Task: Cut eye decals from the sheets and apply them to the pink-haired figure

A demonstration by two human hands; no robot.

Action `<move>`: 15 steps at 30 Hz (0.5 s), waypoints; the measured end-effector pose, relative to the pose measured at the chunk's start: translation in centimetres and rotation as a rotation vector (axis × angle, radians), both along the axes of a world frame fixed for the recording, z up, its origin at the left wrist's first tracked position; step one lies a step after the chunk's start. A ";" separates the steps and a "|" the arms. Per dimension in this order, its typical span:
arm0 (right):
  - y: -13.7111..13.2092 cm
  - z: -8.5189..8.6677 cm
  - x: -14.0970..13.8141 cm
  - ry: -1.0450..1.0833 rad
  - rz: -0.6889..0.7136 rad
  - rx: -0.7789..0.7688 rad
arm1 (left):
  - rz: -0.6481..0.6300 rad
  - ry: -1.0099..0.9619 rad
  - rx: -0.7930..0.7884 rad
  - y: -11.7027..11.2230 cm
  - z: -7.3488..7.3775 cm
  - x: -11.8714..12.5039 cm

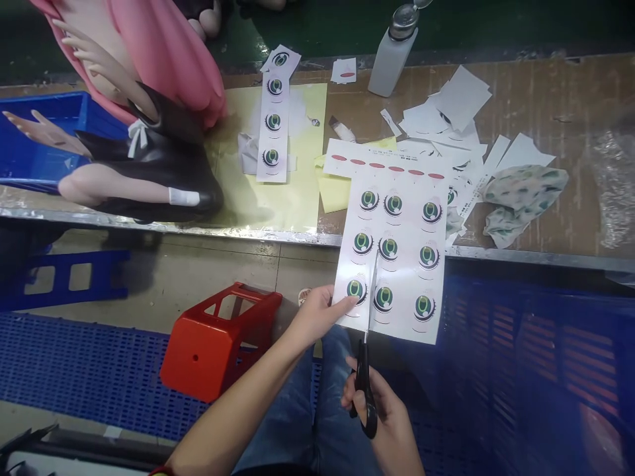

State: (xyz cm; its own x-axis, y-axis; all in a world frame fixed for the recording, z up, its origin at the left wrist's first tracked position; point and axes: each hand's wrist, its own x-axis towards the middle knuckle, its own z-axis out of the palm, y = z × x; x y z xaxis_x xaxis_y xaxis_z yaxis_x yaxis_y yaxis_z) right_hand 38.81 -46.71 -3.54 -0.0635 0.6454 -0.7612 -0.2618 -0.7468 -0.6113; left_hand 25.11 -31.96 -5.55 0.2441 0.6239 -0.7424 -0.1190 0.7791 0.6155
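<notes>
My left hand (317,316) pinches the lower left edge of a white sticker sheet (397,254) printed with green eye decals in three columns. My right hand (384,410) is closed round the black handles of scissors (366,383). Their blades run up into the sheet between the left and middle columns. The sheet hangs out over the bench's front edge above my lap.
A large doll figure (143,132) in pink and black lies on the bench at left, beside a blue bin (34,152). A cut decal strip (274,122) rests on yellow paper. Paper scraps (456,112), a clear bottle (391,56) and a crumpled cloth (520,198) sit to the right. A red stool (218,344) stands below.
</notes>
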 end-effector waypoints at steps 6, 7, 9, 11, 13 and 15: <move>0.7 0.3 -0.3 0.006 -0.044 0.002 | -0.006 -0.008 -0.007 -0.3 -0.4 -0.1; 0.6 0.3 -0.2 0.011 -0.044 0.000 | -0.008 -0.012 -0.008 -0.3 -0.4 -0.1; 0.1 0.0 -0.1 0.023 -0.046 -0.008 | -0.013 -0.018 -0.009 -0.4 -0.4 -0.1; -0.2 -0.1 0.1 0.026 -0.031 -0.037 | -0.018 -0.020 -0.008 -0.3 -0.2 -0.2; -0.2 -0.1 0.2 0.027 0.011 -0.074 | -0.021 -0.023 -0.001 -0.3 0.1 -0.3; 0.3 0.1 0.1 0.021 0.032 -0.094 | -0.030 -0.029 0.004 -0.3 0.4 -0.4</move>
